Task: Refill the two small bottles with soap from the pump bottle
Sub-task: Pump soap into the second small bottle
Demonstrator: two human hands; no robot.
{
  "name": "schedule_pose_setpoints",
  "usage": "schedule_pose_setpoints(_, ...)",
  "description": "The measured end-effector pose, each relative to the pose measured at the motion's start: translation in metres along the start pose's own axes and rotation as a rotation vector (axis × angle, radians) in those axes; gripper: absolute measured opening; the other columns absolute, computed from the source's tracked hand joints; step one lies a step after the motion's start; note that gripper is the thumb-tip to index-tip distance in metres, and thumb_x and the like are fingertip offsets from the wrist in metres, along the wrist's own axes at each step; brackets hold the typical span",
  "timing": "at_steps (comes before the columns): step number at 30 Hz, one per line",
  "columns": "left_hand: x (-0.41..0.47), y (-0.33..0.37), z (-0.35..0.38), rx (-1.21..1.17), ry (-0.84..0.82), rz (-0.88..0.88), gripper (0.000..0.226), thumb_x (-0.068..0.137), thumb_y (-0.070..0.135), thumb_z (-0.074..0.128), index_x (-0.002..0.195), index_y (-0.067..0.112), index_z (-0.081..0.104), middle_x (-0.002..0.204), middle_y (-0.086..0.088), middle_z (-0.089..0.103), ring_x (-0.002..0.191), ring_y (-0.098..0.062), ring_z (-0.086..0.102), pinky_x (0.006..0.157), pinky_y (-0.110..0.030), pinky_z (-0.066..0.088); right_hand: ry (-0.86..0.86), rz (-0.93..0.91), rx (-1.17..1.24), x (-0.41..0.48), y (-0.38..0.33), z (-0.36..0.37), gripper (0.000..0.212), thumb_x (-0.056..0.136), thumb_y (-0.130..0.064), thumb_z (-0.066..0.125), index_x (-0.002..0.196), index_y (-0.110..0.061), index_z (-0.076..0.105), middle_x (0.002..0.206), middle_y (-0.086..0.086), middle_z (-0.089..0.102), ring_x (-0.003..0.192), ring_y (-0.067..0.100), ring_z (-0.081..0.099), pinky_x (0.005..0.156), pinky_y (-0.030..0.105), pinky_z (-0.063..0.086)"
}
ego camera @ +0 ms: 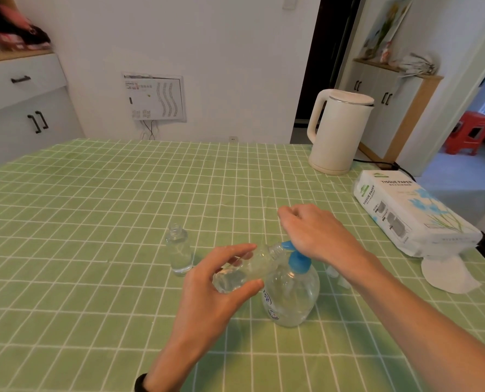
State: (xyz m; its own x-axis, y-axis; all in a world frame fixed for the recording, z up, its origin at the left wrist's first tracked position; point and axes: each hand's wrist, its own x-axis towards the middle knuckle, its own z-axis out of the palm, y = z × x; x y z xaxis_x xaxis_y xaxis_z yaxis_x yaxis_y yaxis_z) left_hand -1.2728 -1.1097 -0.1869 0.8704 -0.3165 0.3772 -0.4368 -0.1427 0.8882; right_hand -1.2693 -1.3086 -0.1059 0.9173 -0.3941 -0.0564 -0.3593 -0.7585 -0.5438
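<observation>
We judge the bottle (259, 263) light and slick; our left hand (215, 295) pinches its body, tilted to the pump (299, 262), which our right hand (320, 233) presses, fingers loose.

Tilted small bottle (244, 270) at pump bottle's (292, 295) spout

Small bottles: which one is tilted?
The bottle in the left hand, tipped with its neck at the blue pump nozzle. The other bottle stands upright on the tablecloth, untouched.
</observation>
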Motion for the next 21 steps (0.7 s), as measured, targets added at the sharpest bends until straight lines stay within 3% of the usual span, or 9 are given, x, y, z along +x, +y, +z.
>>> schedule_pose_setpoints(2, 0.000, 0.000, 0.000, 0.000, 0.001, 0.002, 0.052, 0.074, 0.018, 0.094, 0.118, 0.040, 0.076, 0.109, 0.024, 0.077, 0.107, -0.005, 0.069, 0.090, -0.004, 0.043, -0.006, 0.007, 0.006, -0.002, 0.000, -0.001, 0.046, 0.106, -0.042, 0.036, 0.068, -0.018, 0.046, 0.062, -0.001, 0.048, 0.060, 0.021, 0.046, 0.062, 0.036, 0.038)
schedule_pose_setpoints(3, 0.000, -0.001, 0.000, -0.003, 0.000, 0.002, 0.052, 0.074, 0.018, 0.094, 0.118, 0.040, 0.076, 0.110, 0.023, 0.077, 0.107, -0.006, 0.069, 0.090, -0.004, 0.043, -0.024, 0.019, 0.026, -0.002, 0.000, 0.000, 0.049, 0.106, -0.042, 0.036, 0.074, -0.011, 0.058, 0.070, 0.003, 0.061, 0.067, 0.025, 0.058, 0.068, 0.038, 0.045)
schedule_pose_setpoints(5, 0.000, -0.002, 0.000, -0.002, -0.002, 0.003, 0.052, 0.074, 0.020, 0.094, 0.118, 0.039, 0.076, 0.110, 0.023, 0.077, 0.107, -0.007, 0.069, 0.090, -0.004, 0.043, -0.040, 0.062, 0.061, -0.003, -0.001, 0.001, 0.052, 0.105, -0.042, 0.037, 0.103, -0.003, 0.072, 0.102, 0.011, 0.077, 0.099, 0.033, 0.072, 0.087, 0.040, 0.053)
schedule_pose_setpoints(6, 0.000, -0.002, 0.001, 0.001, -0.003, 0.003, 0.051, 0.074, 0.020, 0.093, 0.118, 0.039, 0.076, 0.110, 0.023, 0.077, 0.107, -0.006, 0.069, 0.089, -0.004, 0.043, -0.049, 0.075, 0.064, -0.003, -0.002, 0.003, 0.051, 0.105, -0.041, 0.039, 0.105, -0.003, 0.072, 0.106, 0.011, 0.078, 0.103, 0.034, 0.072, 0.090, 0.041, 0.053)
schedule_pose_setpoints(8, 0.001, -0.003, 0.001, 0.002, -0.003, 0.003, 0.051, 0.074, 0.020, 0.093, 0.118, 0.039, 0.076, 0.110, 0.023, 0.077, 0.107, -0.006, 0.069, 0.089, -0.003, 0.043, -0.079, 0.081, 0.054, -0.002, -0.001, 0.007, 0.047, 0.104, -0.039, 0.040, 0.094, -0.003, 0.070, 0.097, 0.010, 0.075, 0.092, 0.034, 0.071, 0.087, 0.042, 0.053)
schedule_pose_setpoints(13, -0.001, -0.004, 0.002, -0.001, -0.005, -0.004, 0.053, 0.074, 0.019, 0.094, 0.119, 0.039, 0.076, 0.110, 0.023, 0.077, 0.107, -0.006, 0.069, 0.089, -0.003, 0.043, -0.053, 0.063, 0.013, -0.001, 0.002, 0.008, 0.047, 0.104, -0.040, 0.038, 0.090, -0.007, 0.069, 0.088, 0.008, 0.070, 0.080, 0.028, 0.064, 0.074, 0.039, 0.046)
schedule_pose_setpoints(17, -0.001, -0.003, 0.001, -0.006, -0.003, -0.002, 0.052, 0.074, 0.019, 0.094, 0.119, 0.040, 0.076, 0.110, 0.022, 0.077, 0.106, -0.006, 0.069, 0.089, -0.003, 0.043, -0.046, 0.042, 0.034, -0.002, 0.000, 0.001, 0.055, 0.106, -0.044, 0.036, 0.100, -0.003, 0.072, 0.101, 0.012, 0.076, 0.096, 0.033, 0.071, 0.079, 0.038, 0.049)
schedule_pose_setpoints(19, 0.000, -0.003, -0.001, -0.008, -0.001, 0.000, 0.053, 0.074, 0.018, 0.094, 0.119, 0.040, 0.075, 0.110, 0.022, 0.077, 0.106, -0.007, 0.069, 0.090, -0.003, 0.043, -0.042, 0.023, 0.023, -0.002, -0.001, -0.002, 0.054, 0.106, -0.045, 0.035, 0.086, -0.005, 0.065, 0.087, 0.013, 0.072, 0.084, 0.032, 0.068, 0.072, 0.037, 0.045)
schedule_pose_setpoints(21, 0.000, -0.002, -0.001, -0.011, 0.002, 0.000, 0.054, 0.075, 0.019, 0.093, 0.120, 0.042, 0.075, 0.110, 0.023, 0.077, 0.107, -0.007, 0.069, 0.090, -0.004, 0.043, -0.036, 0.029, 0.033, -0.002, -0.001, -0.002, 0.057, 0.106, -0.044, 0.035, 0.097, -0.001, 0.070, 0.103, 0.013, 0.078, 0.097, 0.035, 0.072, 0.079, 0.036, 0.049)
